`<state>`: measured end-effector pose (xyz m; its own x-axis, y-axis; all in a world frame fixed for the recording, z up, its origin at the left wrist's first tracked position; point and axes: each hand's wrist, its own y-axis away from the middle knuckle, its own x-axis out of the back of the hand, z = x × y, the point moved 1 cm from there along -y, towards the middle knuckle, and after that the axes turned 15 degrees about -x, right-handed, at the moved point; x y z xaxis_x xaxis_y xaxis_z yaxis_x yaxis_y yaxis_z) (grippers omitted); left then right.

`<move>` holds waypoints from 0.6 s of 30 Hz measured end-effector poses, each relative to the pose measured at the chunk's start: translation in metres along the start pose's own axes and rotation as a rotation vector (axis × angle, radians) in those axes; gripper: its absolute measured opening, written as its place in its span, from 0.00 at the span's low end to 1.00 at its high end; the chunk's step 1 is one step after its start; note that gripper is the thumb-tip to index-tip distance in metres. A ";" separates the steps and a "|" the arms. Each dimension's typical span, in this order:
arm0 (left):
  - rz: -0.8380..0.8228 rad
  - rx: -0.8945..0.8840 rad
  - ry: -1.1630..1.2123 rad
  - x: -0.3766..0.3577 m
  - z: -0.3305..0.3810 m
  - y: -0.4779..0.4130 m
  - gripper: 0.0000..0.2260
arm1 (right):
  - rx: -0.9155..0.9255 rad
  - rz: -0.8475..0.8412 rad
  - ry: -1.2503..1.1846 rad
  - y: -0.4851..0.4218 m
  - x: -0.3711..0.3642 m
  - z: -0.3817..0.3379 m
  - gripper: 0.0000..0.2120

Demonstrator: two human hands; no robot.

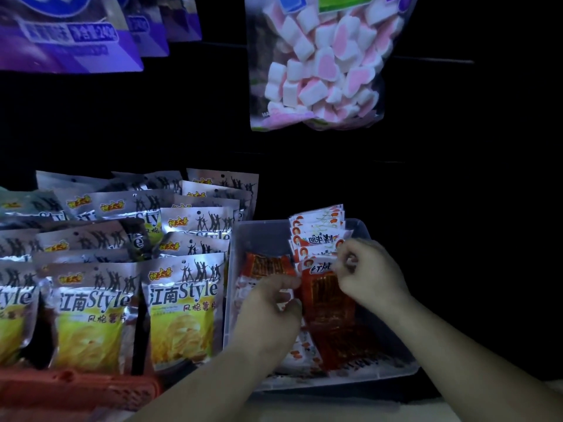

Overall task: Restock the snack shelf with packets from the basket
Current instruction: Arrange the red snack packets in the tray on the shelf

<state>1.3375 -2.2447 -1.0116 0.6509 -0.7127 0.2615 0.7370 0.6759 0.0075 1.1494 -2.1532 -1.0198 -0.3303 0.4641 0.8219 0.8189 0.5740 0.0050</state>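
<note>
Bin (259,223): left hand (268,309), right hand (370,269) round packet (329,300)

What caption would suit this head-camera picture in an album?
Restocking: left hand and right hand grip a red packet in the bin, beside chip bags, marshmallow bag above.

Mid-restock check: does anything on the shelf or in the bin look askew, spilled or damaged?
Nothing spilled or torn that the dim light shows. The red packets in the clear bin are uneven: upright at the back, flat in front. The silver chip bags lean at mixed angles.
</note>
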 end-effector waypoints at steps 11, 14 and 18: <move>-0.139 -0.431 -0.034 -0.017 0.047 0.018 0.31 | -0.218 -0.223 -0.803 0.058 0.070 -0.044 0.11; -0.118 -0.463 -0.071 -0.014 0.051 0.023 0.30 | -0.272 -0.348 -0.869 0.064 0.073 -0.039 0.16; -0.180 -0.462 -0.028 -0.013 0.059 0.028 0.29 | -0.210 -0.515 -0.956 0.074 0.070 -0.040 0.29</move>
<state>1.3384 -2.2053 -0.9578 0.5050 -0.8010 0.3214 0.8453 0.3839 -0.3715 1.2059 -2.1050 -0.9396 -0.8069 0.5846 -0.0851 0.5126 0.7645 0.3909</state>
